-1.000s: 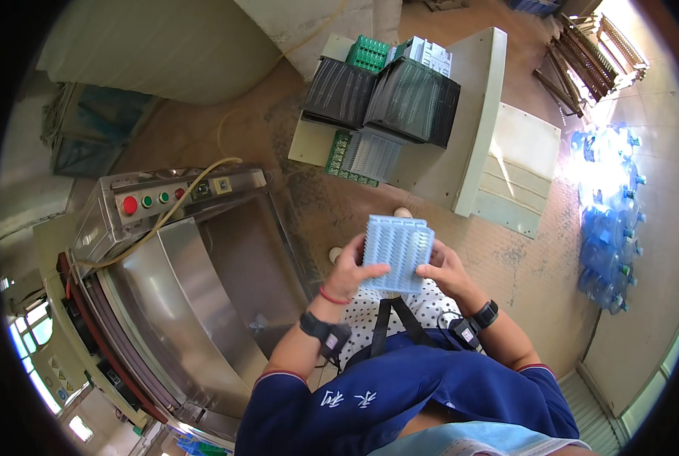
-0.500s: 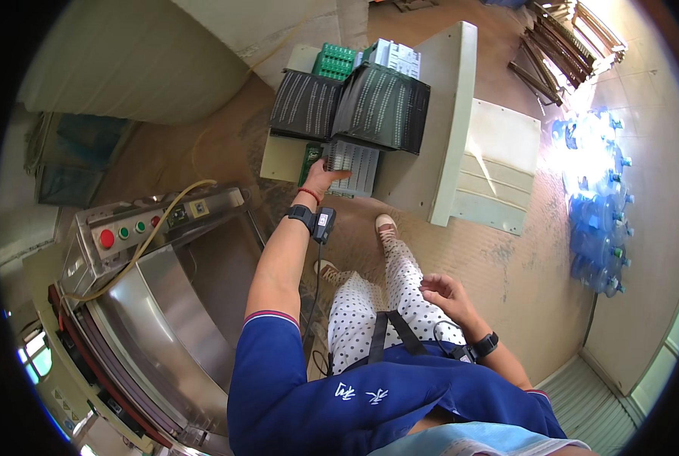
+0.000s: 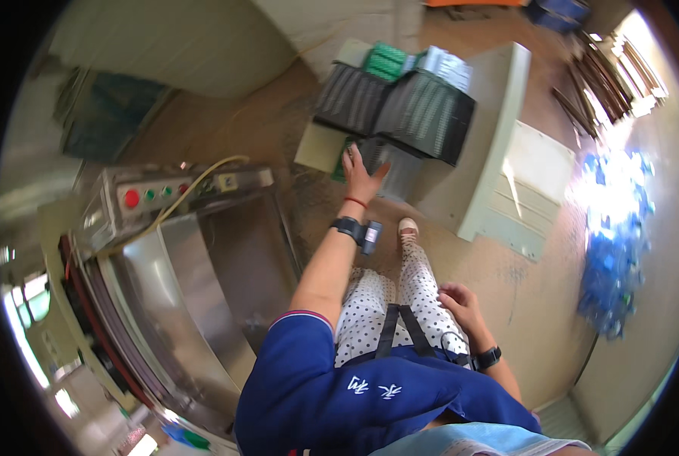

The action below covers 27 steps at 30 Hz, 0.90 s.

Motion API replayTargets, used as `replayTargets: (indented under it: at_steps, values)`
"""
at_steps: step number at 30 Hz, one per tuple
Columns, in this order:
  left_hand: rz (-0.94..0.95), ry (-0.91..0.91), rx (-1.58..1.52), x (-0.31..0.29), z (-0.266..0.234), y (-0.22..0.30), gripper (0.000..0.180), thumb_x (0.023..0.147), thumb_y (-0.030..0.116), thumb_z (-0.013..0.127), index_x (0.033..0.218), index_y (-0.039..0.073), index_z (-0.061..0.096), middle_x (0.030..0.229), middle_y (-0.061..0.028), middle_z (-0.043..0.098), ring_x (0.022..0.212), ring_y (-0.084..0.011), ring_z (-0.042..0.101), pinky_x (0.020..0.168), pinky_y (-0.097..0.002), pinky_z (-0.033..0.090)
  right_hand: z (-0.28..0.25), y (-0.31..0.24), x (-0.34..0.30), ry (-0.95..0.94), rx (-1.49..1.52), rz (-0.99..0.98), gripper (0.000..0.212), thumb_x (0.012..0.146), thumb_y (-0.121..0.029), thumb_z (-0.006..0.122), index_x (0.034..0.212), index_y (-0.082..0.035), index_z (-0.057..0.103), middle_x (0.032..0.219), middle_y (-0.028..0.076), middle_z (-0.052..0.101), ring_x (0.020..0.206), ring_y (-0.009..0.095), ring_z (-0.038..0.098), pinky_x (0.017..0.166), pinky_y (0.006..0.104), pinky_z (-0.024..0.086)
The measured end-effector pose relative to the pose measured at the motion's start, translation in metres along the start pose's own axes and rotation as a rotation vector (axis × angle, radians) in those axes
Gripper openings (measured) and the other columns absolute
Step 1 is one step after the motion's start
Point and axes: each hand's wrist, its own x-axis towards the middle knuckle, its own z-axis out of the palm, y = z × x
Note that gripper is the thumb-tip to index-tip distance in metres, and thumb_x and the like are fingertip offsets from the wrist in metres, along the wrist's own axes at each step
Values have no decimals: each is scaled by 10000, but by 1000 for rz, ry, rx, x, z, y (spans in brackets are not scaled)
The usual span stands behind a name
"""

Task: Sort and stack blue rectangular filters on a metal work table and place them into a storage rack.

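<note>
My left hand (image 3: pixel 364 182) reaches forward with fingers and thumb spread, over a dark green piece (image 3: pixel 340 169) that looks like a circuit board and the edge of a pale grey ribbed stack (image 3: pixel 400 175). Whether the fingertips touch them is blurred. Just beyond lie two black sheets with rows of pale marks, a left one (image 3: pixel 351 97) and a larger right one (image 3: pixel 424 114). Behind these sit a bright green ribbed stack (image 3: pixel 386 61) and a whitish stack (image 3: pixel 444 68). Beside my thigh hangs my right hand (image 3: pixel 464 310), holding nothing, its fingers loosely bent and apart.
A beige board (image 3: pixel 499 144) stands right of the stacks. At left is a steel machine (image 3: pixel 195 266) with coloured buttons and a yellow hose (image 3: pixel 191 199). Blue water bottles (image 3: pixel 613 258) line the right wall; brown metal frames (image 3: pixel 609 80) lean at the far right.
The view has swung, so the surroundings sit farther right. My left hand has shifted from the grey stack toward the dark green piece, its fingers more spread. My right hand stays beside the thigh.
</note>
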Motion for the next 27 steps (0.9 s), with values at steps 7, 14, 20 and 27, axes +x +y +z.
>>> replayTargets:
  at_steps: [7,14,20,27]
  values:
    - [-889,286,-1747,-44,59,-21,967,753,747,444,1404,56,258,1466,-104,245,1335,-286,233,1098,-419,163,-20,2,1,92,33,22,236,863,-100,606,1062,22,566,922,85,631,787,151,622,678,258,514]
    - [-452,-149,-1997,-18,76,3,1029,708,830,361,1448,142,165,1507,-84,148,1386,-267,91,1093,-496,85,-19,8,6,15,-18,30,207,876,-133,598,1036,-3,576,896,68,627,745,135,616,659,244,509]
    - [-864,66,-1533,-52,30,-19,1074,701,785,466,1452,112,96,1518,-100,57,1388,-308,59,1081,-530,114,8,-19,17,-92,-89,41,202,864,-101,607,1021,23,577,870,68,624,717,120,607,645,232,509]
    - [-866,-158,-1142,-180,-59,-106,947,808,654,489,1404,-20,195,1463,-209,205,1338,-361,242,1058,-508,258,101,-89,37,-315,-347,-163,247,846,-121,630,1040,23,578,877,54,624,735,115,599,655,229,489]
